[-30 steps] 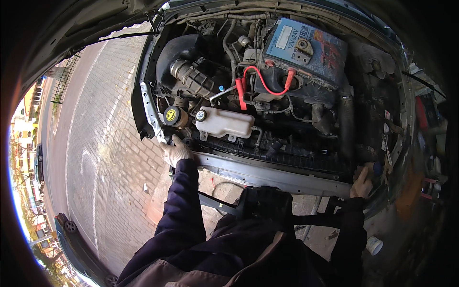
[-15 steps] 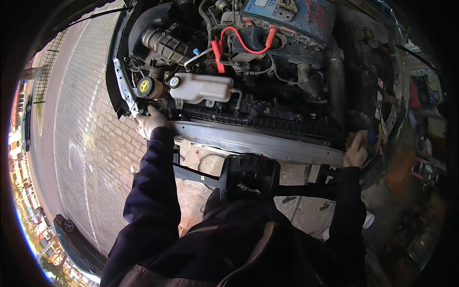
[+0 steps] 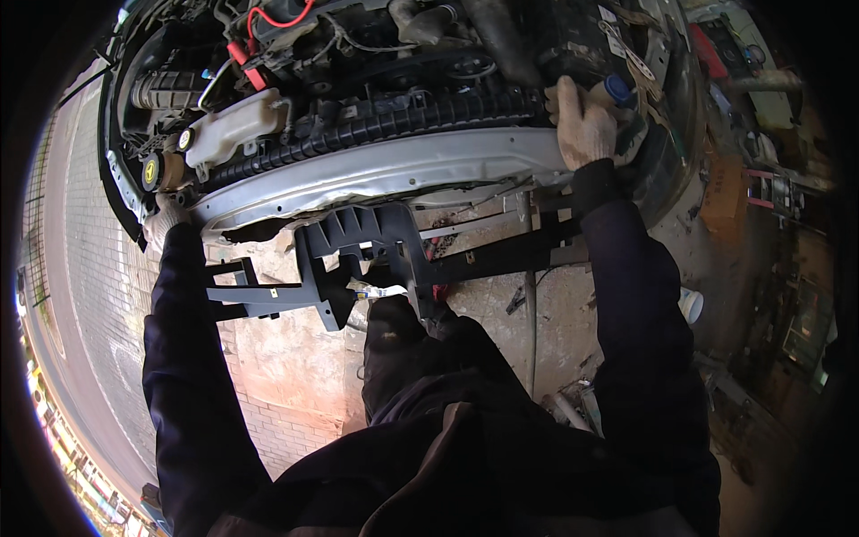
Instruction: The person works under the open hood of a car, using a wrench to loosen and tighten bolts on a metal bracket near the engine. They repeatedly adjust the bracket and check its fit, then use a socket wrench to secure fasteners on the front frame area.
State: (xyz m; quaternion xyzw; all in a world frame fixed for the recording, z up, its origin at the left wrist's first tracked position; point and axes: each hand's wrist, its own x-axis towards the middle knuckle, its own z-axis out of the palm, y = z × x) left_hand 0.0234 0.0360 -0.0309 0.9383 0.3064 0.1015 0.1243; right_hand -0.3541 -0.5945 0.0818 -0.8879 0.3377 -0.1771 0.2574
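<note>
A long silver metal crossbar (image 3: 385,163) runs across the front of an open engine bay. My left hand (image 3: 168,219), in a pale work glove, is closed around its left end, some fingers hidden. At the right end my gloved right hand (image 3: 582,123) curls its fingers over the top edge, beside a blue cap (image 3: 617,88). Behind the bar lies a ribbed black radiator top (image 3: 403,125). Below the bar, in front of my legs, is a black plastic bracket frame (image 3: 367,228) with arms reaching to both sides.
A whitish coolant tank (image 3: 234,130) and a yellow-marked round cap (image 3: 152,170) sit at the left of the bay. Red cable (image 3: 279,20) crosses farther back. On the right stand a cardboard box (image 3: 723,199) and a white cup-like container (image 3: 690,305).
The view has tilted down and turned, so the engine bay sits higher and more of the black frame, floor and my legs shows. Both hands stay at the crossbar's ends.
</note>
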